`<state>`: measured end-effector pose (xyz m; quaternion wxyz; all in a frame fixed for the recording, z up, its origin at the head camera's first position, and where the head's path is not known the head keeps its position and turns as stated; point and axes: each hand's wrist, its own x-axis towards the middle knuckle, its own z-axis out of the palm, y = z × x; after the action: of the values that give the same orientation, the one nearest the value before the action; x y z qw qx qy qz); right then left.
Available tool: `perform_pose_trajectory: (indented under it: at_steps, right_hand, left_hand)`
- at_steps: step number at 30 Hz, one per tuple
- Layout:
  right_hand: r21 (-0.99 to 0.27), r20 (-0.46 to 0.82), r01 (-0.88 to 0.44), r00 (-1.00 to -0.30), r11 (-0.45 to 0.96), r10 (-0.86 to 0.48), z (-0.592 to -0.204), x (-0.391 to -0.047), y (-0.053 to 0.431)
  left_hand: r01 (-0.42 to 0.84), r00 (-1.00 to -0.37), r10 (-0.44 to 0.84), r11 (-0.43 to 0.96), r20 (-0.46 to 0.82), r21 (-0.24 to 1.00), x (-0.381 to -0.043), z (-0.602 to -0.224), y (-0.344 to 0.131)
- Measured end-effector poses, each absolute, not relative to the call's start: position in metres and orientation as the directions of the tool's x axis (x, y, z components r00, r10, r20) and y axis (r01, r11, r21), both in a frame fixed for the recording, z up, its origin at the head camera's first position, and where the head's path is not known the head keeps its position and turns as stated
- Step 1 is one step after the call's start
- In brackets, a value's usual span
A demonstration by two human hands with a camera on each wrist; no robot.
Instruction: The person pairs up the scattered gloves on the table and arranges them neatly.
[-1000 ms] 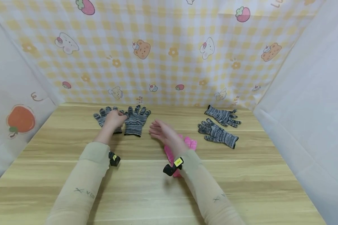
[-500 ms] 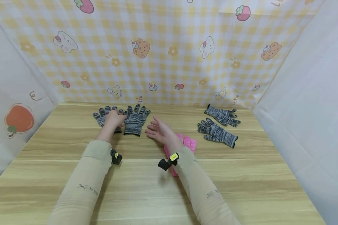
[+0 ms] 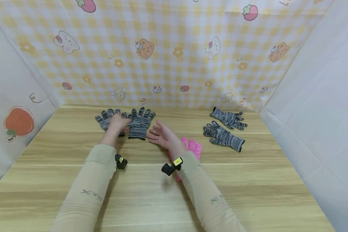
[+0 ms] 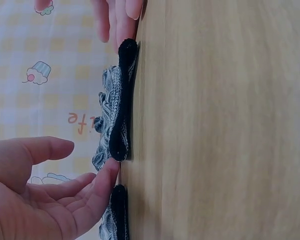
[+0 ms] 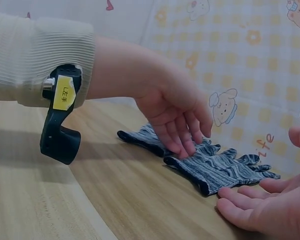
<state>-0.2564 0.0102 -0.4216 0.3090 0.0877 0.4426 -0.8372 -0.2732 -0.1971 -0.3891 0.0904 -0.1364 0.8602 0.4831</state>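
Note:
Two grey-and-black striped knit gloves lie flat, side by side, at the back left, with their fingers toward the patterned backdrop. My left hand (image 3: 119, 124) is over the left glove (image 3: 103, 121) and covers part of it. In the left wrist view, the left hand's fingertips (image 4: 112, 167) meet the near side of the other glove's (image 4: 122, 100) black cuff, thumb apart. My right hand (image 3: 163, 135) is on the other side of that glove (image 3: 140, 125), palm facing in. Its loosely extended fingertips (image 5: 225, 193) reach the cuff's corner in the right wrist view.
A pink glove (image 3: 195, 147) lies partly under my right forearm. At the back right are two more striped gloves, one (image 3: 227, 118) behind the other (image 3: 224, 138). A checked backdrop (image 3: 174, 64) stands behind the wooden table (image 3: 150, 199), with white cloth walls at both sides.
My right hand has moved left toward the second striped glove, its fingers now right beside the cuff. The left hand has stayed nearly in place, and the gloves lie as before.

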Motion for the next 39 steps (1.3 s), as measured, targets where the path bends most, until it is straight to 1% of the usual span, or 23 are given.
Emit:
perform_pose_trajectory:
  at_steps: [4,12,24,33,39]
  right_hand:
    - [-0.678,-0.426,0.602,-0.789,-0.421,-0.442,-0.422,-0.256,0.010]
    - [-0.681,-0.424,0.599,-0.792,-0.421,-0.440,-0.420,-0.255,0.010]
    - [-0.677,-0.431,0.607,-0.786,-0.417,-0.443,-0.425,-0.255,0.007]
    - [-0.732,-0.420,0.580,-0.797,-0.358,-0.433,-0.425,-0.251,0.004]
    - [-0.750,-0.419,0.559,-0.815,-0.352,-0.401,-0.423,-0.245,0.001]
  left_hand:
    - [-0.345,-0.939,-0.149,0.434,-0.312,0.832,-0.273,-0.390,-0.197]
    - [-0.357,-0.934,-0.138,0.392,-0.330,0.848,-0.272,-0.390,-0.197]
    - [-0.403,-0.915,-0.142,0.280,-0.378,0.871,-0.271,-0.394,-0.199]
    - [-0.429,-0.903,-0.110,0.259,-0.415,0.865,-0.272,-0.396,-0.200]
    - [-0.419,-0.906,-0.074,0.294,-0.416,0.859,-0.270,-0.396,-0.200]
